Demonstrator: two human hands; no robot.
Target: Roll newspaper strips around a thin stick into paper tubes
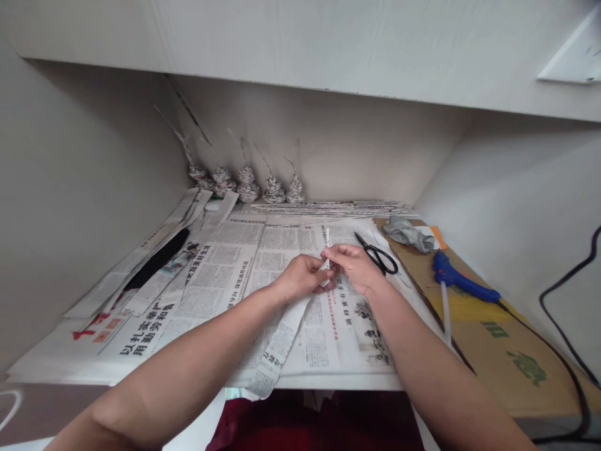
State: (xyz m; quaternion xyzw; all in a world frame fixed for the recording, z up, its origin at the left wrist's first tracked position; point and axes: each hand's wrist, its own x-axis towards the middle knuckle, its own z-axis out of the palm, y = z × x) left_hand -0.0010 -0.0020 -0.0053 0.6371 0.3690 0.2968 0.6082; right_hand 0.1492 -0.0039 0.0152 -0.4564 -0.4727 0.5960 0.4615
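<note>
Both hands meet over the newspaper sheets (235,275) spread on the table. A newspaper strip (282,341) hangs from them toward me, its lower end past the table's front edge. Its upper end is rolled into a thin white tip that sticks up between the fingers. My left hand (305,275) is closed on the strip just below that tip. My right hand (350,263) pinches the rolled part with thumb and forefinger. Black-handled scissors (378,254) lie just beyond my right hand.
Several woven paper cones (247,185) stand along the back wall beside a row of thin paper rods (338,208). Cut newspaper strips (154,250) lie at left. A blue glue gun (462,279) and a grey crumpled cloth (408,233) rest on cardboard (493,351) at right. A shelf hangs above.
</note>
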